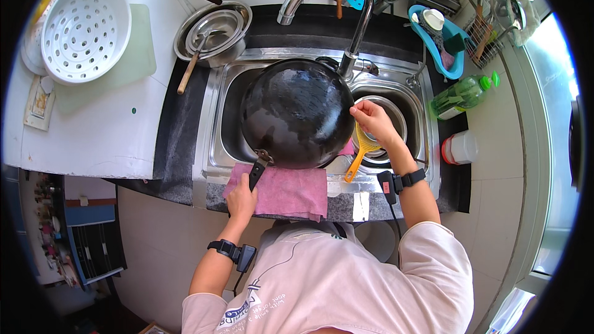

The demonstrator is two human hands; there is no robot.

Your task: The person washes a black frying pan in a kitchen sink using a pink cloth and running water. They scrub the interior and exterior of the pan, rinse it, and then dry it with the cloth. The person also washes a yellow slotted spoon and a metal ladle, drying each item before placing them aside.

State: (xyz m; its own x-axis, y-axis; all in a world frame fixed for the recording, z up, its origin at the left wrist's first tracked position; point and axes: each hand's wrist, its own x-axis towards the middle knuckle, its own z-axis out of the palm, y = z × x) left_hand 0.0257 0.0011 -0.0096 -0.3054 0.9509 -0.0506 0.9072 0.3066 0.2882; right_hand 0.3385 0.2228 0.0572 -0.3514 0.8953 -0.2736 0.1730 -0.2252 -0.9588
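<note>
A black wok is turned with its wet outer bottom up over the left basin of a steel double sink. Its black handle is held in my left hand, above a pink cloth draped over the counter's front edge. My right hand is at the wok's right rim, thumb and fingers pinched together; whether it grips the rim I cannot tell. Just below this hand, a yellow plastic strainer lies over metal bowls in the right basin.
A chrome faucet arches behind the wok. Nested steel bowls with a wooden-handled utensil stand back left, near a white colander. At right are a blue caddy, a green soap bottle and a red-lidded container.
</note>
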